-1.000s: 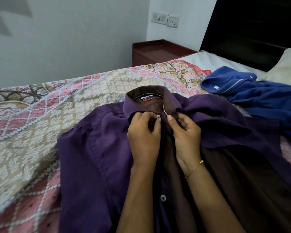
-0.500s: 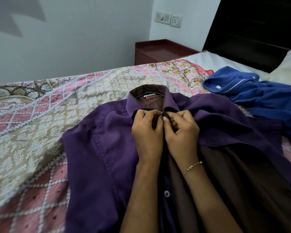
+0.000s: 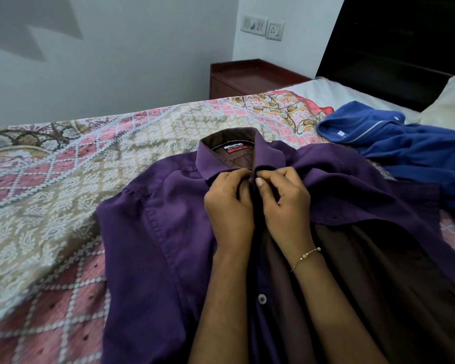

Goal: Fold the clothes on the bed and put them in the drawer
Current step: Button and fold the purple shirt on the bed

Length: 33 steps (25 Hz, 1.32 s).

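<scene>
A purple shirt [image 3: 158,232] with a brown lining lies front-up on the bed, collar pointing away from me. My left hand [image 3: 230,206] pinches the left edge of the placket just below the collar. My right hand [image 3: 284,203], with a thin bracelet on its wrist, pinches the right edge against it. The two edges meet between my fingertips, and the top button is hidden there. A white button [image 3: 262,298] shows lower on the placket, where the right front panel lies folded open. A blue garment [image 3: 405,148] lies crumpled at the right.
A patterned pink and beige bedspread [image 3: 63,206] covers the bed. A dark red bedside table [image 3: 250,77] stands beyond the far edge, by the wall. A black headboard [image 3: 394,48] and a pale pillow [image 3: 452,101] are at the top right.
My hands have come together at the collar. A second ago the top button showed at my left fingertips with the edges apart; now the edges are closed over it.
</scene>
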{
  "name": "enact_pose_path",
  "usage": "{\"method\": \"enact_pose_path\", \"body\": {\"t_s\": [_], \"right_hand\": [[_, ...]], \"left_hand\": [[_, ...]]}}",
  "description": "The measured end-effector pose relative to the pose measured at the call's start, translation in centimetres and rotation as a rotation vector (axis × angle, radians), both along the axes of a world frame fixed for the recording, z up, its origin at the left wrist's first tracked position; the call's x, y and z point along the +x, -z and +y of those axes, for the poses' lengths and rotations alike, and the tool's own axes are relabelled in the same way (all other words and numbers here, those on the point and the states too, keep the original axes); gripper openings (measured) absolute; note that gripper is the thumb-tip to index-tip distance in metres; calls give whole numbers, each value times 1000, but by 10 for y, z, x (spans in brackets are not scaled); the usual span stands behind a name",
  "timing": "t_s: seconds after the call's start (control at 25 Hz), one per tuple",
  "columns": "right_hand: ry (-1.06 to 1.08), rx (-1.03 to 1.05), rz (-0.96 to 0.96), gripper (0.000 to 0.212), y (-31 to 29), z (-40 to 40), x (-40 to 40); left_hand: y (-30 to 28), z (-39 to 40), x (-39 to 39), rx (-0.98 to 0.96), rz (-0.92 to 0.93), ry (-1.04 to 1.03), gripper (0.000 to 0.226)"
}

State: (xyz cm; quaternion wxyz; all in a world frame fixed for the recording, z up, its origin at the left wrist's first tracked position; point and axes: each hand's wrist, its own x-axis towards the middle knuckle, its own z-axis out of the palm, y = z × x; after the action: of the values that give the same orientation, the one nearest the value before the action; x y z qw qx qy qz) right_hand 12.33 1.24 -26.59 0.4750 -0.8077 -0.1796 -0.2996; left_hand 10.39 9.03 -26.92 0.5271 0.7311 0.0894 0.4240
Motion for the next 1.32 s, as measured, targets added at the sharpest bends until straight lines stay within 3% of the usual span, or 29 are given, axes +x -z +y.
{"method": "enact_pose_path", "body": {"t_s": [0.16, 0.32, 0.44, 0.8, 0.92, 1.04, 1.16, 1.32], "right_hand": [[37, -6, -32, 16, 4, -2, 1], [29, 6, -46, 14, 6, -1, -1], [5, 96, 23, 12, 7, 3, -2], [-102, 375, 325, 20, 7, 6, -3], [-99, 324, 268, 14, 5, 7, -7], [-62, 302, 221, 5, 3, 3, -7], [-68, 371, 293, 19, -2, -1, -3], [-123, 517, 412, 24, -12, -3, -4]], "left_hand": [[-6, -2, -2, -388, 75, 186, 17], [-6, -3, -4, -395, 89, 173, 7], [-3, -1, -3, -415, 92, 141, 21], [-5, 3, -3, -760, 124, 324, 17], [-6, 5, -4, -847, 84, 395, 29], [-2, 4, -3, -747, 41, 474, 34], [1, 1, -1, -512, 46, 491, 29], [3, 3, 2, -294, -19, 265, 26]]}}
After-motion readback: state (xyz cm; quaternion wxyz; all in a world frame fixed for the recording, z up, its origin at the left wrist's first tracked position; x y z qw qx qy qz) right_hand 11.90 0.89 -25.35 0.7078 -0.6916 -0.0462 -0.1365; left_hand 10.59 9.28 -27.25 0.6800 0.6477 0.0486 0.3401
